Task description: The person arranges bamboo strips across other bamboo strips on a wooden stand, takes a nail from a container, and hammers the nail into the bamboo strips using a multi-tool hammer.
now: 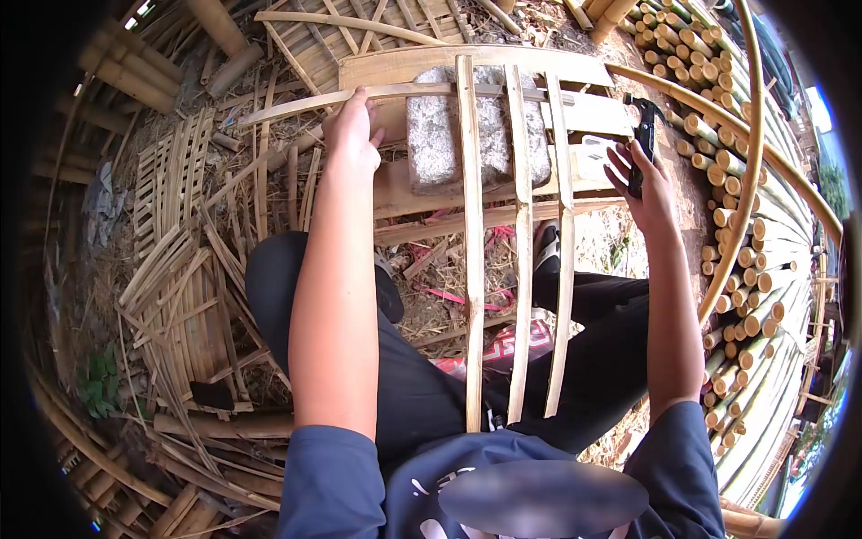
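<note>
My left hand (353, 135) grips a long crosswise bamboo strip (292, 109) near its left part. That strip runs right across a rough grey stone block (433, 148). Three lengthwise bamboo slats, a left one (474, 234), a middle one (522, 242) and a right one (565, 242), meet it over the block and reach back toward my lap. Around the handle of a black hammer (645, 139), my right hand (654, 189) is closed, with some fingers spread. The hammer is held upright to the right of the slats, apart from them.
Wooden boards (386, 68) lie under and behind the block. Stacked cut bamboo poles (745, 296) fill the right side, with a curved bamboo pole (752, 180) in front. Woven bamboo panels (175, 171) and loose strips (171, 260) cover the left ground. My bent legs (413, 368) flank the slats.
</note>
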Action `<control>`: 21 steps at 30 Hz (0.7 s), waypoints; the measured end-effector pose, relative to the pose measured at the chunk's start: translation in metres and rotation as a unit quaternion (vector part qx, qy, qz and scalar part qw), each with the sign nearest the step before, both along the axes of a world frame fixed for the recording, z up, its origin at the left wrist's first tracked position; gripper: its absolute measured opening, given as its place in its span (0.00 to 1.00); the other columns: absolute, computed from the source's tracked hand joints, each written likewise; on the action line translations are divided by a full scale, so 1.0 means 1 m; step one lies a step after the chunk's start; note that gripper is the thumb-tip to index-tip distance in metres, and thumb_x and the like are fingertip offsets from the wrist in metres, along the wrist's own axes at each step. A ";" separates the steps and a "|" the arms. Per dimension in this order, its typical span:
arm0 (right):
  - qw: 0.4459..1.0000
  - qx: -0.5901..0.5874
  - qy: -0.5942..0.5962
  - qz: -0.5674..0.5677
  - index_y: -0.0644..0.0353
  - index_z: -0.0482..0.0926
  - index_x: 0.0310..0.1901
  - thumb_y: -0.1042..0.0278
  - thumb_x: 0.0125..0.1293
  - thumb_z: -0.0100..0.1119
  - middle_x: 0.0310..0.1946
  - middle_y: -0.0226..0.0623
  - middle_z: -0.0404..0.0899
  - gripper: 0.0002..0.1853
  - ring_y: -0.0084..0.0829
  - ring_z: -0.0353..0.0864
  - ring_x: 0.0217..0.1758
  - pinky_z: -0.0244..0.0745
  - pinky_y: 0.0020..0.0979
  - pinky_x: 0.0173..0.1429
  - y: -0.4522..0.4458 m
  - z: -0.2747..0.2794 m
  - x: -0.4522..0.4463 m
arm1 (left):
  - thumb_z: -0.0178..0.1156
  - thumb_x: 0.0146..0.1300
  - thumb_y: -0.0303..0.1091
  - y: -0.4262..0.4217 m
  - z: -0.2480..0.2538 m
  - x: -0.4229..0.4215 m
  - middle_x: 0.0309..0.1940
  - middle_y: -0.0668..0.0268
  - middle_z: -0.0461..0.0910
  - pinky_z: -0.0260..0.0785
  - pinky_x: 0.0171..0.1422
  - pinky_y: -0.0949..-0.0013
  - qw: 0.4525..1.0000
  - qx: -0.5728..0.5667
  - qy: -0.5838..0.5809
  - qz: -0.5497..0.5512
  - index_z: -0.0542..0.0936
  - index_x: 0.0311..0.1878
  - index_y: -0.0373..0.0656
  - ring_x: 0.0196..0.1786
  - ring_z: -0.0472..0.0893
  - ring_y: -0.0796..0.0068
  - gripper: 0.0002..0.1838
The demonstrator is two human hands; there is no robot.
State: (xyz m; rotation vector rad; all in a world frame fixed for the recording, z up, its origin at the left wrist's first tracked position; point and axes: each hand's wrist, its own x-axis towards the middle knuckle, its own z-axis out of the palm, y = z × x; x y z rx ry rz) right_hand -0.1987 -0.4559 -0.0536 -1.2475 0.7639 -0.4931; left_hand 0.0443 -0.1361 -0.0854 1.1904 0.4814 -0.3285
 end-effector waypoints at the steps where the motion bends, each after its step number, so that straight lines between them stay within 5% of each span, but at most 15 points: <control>1: 0.998 0.045 -0.019 0.032 0.63 0.72 0.57 0.61 0.74 0.61 0.55 0.47 0.81 0.18 0.38 0.82 0.59 0.83 0.43 0.59 -0.001 0.002 0.007 | 0.56 0.76 0.42 -0.002 -0.003 0.000 0.58 0.57 0.80 0.60 0.74 0.47 0.998 -0.039 -0.034 -0.027 0.69 0.65 0.40 0.67 0.73 0.61 0.22; 3: 0.995 0.041 -0.004 0.086 0.61 0.46 0.77 0.66 0.75 0.58 0.65 0.54 0.74 0.38 0.43 0.77 0.65 0.79 0.51 0.66 -0.016 -0.014 0.026 | 0.51 0.78 0.38 -0.007 -0.004 0.000 0.62 0.57 0.79 0.58 0.76 0.46 0.992 -0.096 -0.070 -0.047 0.68 0.66 0.41 0.68 0.74 0.59 0.19; 4: 0.997 0.052 -0.001 0.057 0.60 0.44 0.77 0.66 0.76 0.57 0.65 0.54 0.74 0.38 0.45 0.76 0.66 0.79 0.51 0.66 -0.008 -0.015 0.037 | 0.49 0.79 0.36 -0.008 -0.003 -0.001 0.64 0.57 0.78 0.57 0.76 0.45 0.990 -0.113 -0.073 -0.040 0.68 0.66 0.41 0.68 0.74 0.58 0.18; 5: 0.996 0.072 -0.002 0.052 0.62 0.57 0.72 0.63 0.77 0.56 0.65 0.54 0.73 0.29 0.46 0.76 0.67 0.78 0.51 0.66 -0.002 -0.017 0.045 | 0.46 0.80 0.34 -0.008 -0.003 -0.002 0.65 0.57 0.77 0.57 0.77 0.45 0.988 -0.129 -0.073 -0.032 0.67 0.66 0.42 0.69 0.74 0.58 0.16; 7: 0.992 0.085 -0.028 0.093 0.62 0.63 0.66 0.62 0.77 0.56 0.64 0.53 0.74 0.23 0.44 0.76 0.66 0.76 0.52 0.67 0.009 -0.020 0.051 | 0.45 0.79 0.30 -0.009 -0.004 -0.006 0.63 0.53 0.78 0.56 0.79 0.41 0.985 -0.137 -0.101 -0.021 0.64 0.67 0.41 0.70 0.74 0.50 0.16; 13: 0.995 0.065 -0.008 0.071 0.58 0.72 0.57 0.58 0.78 0.55 0.58 0.45 0.81 0.15 0.38 0.82 0.59 0.79 0.46 0.60 0.027 -0.029 0.050 | 0.45 0.79 0.26 -0.013 0.004 -0.019 0.65 0.49 0.75 0.60 0.79 0.41 0.976 -0.176 -0.125 0.012 0.63 0.65 0.40 0.71 0.72 0.47 0.15; 15: 0.994 0.061 0.000 0.095 0.59 0.73 0.59 0.58 0.79 0.53 0.59 0.41 0.81 0.16 0.40 0.80 0.62 0.74 0.47 0.66 0.018 -0.039 0.045 | 0.50 0.76 0.25 -0.015 0.000 -0.018 0.64 0.51 0.76 0.63 0.76 0.43 0.975 -0.179 -0.128 0.018 0.63 0.65 0.40 0.69 0.74 0.47 0.18; 17: 0.993 0.066 -0.005 0.102 0.60 0.73 0.60 0.58 0.79 0.52 0.60 0.41 0.80 0.17 0.39 0.78 0.65 0.71 0.49 0.69 0.044 -0.023 0.038 | 0.56 0.71 0.24 -0.022 -0.009 -0.013 0.64 0.50 0.76 0.69 0.69 0.44 0.980 -0.142 -0.129 0.053 0.63 0.67 0.41 0.63 0.78 0.48 0.24; 21: 0.982 0.099 -0.043 0.156 0.61 0.73 0.63 0.61 0.79 0.51 0.61 0.42 0.80 0.18 0.40 0.77 0.66 0.67 0.53 0.74 0.029 -0.035 0.016 | 0.64 0.65 0.41 0.000 0.003 -0.035 0.79 0.43 0.52 0.56 0.81 0.59 0.977 -0.132 -0.152 0.075 0.47 0.81 0.40 0.78 0.61 0.48 0.49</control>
